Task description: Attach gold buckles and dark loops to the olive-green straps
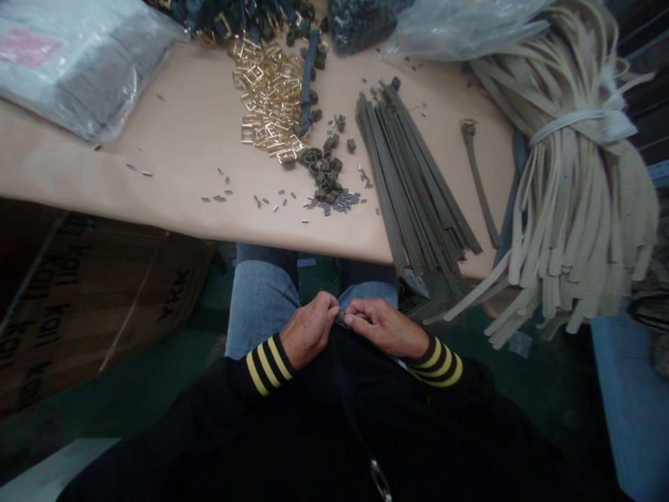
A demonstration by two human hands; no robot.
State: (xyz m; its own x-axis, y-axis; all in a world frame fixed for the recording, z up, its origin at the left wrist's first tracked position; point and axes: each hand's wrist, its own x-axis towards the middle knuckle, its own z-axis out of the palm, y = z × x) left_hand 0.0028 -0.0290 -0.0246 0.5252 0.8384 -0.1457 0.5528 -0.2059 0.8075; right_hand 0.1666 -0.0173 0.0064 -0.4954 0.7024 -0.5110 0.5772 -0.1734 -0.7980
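Above my lap, just off the table's front edge, my left hand (309, 330) and my right hand (387, 328) meet with fingers pinched. Between the fingertips shows a small grey-green piece (341, 317), much like the webbing loops on the table; most of it is hidden. On the table lie small olive webbing loops (325, 171), beside a scatter of short metal clips (339, 203). Gold buckles (269, 97) are heaped behind them. To the right, a bundle of olive webbing straps (412, 181) reaches over the edge.
A tied bunch of beige straps (569, 181) hangs at the right edge. A plastic-wrapped package (88, 70) lies at the left, and dark strap pieces (230, 17) are piled at the back. One buckled strap (479, 183) lies apart. Cardboard boxes (104, 300) stand below left.
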